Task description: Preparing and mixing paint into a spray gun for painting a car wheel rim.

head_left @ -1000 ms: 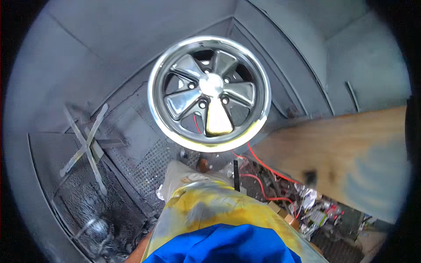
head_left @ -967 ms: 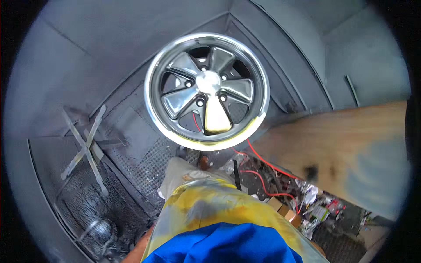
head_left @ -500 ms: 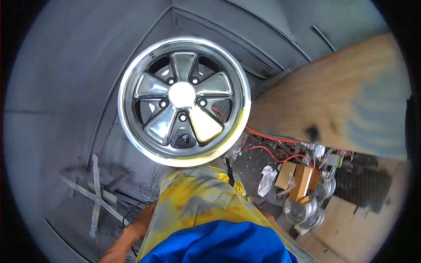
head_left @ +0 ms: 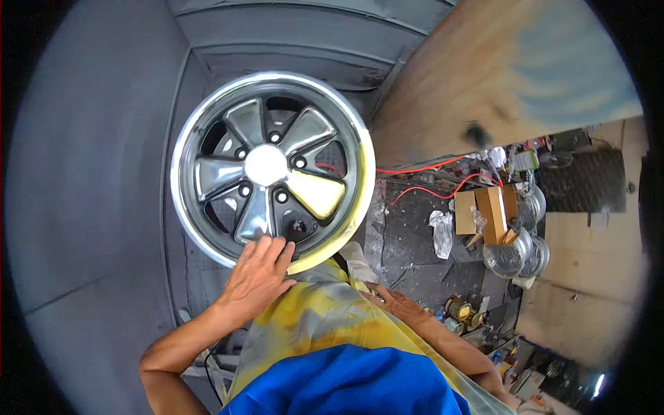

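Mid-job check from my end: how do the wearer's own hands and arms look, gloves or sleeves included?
The left hand and right hand show no gloves. The forearms show no sleeves or watch. A blue garment covers the torso.

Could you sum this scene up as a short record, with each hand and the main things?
Left hand: fingers on the wheel's near rim
Right hand: low, beside the stained clothing; grip unclear
Wheel: shiny, five spokes, one yellowish
Right of wheel: red cord, wooden board, open cardboard box
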### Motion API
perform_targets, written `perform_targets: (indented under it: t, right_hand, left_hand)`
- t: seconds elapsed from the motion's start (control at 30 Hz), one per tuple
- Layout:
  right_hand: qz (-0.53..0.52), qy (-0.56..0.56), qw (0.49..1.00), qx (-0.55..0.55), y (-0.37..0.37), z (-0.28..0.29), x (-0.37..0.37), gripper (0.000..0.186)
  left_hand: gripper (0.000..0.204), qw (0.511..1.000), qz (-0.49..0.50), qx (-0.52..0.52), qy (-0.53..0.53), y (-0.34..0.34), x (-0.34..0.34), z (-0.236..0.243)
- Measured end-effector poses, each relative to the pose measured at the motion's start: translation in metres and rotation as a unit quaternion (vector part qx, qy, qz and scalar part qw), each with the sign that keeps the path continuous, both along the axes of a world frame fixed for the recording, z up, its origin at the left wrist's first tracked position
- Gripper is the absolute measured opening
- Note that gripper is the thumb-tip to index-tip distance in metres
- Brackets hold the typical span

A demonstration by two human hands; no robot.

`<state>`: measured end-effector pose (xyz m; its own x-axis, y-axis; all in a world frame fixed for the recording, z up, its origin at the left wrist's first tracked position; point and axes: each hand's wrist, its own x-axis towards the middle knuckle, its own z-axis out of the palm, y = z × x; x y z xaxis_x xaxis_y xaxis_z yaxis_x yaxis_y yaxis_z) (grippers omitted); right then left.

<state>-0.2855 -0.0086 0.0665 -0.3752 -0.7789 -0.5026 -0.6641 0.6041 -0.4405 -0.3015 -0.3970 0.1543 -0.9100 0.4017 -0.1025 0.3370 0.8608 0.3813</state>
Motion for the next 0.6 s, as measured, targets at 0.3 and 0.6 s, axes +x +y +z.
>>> perform_targets:
  t: [0.3, 0.6]
  right_hand:
    - [-0.093, -0.013, 0.995, 0.027, 0.012, -0.005, 0.036, 0.085]
    - [-0.097, -0.042, 0.994, 0.033, 0.015, -0.012, 0.048, 0.087]
  left_hand:
    - [0.070, 0.992, -0.081, -0.094, -0.011, 0.027, -0.029, -0.029]
    - [0.055, 0.998, 0.000, -0.036, 0.056, 0.074, -0.053, -0.046]
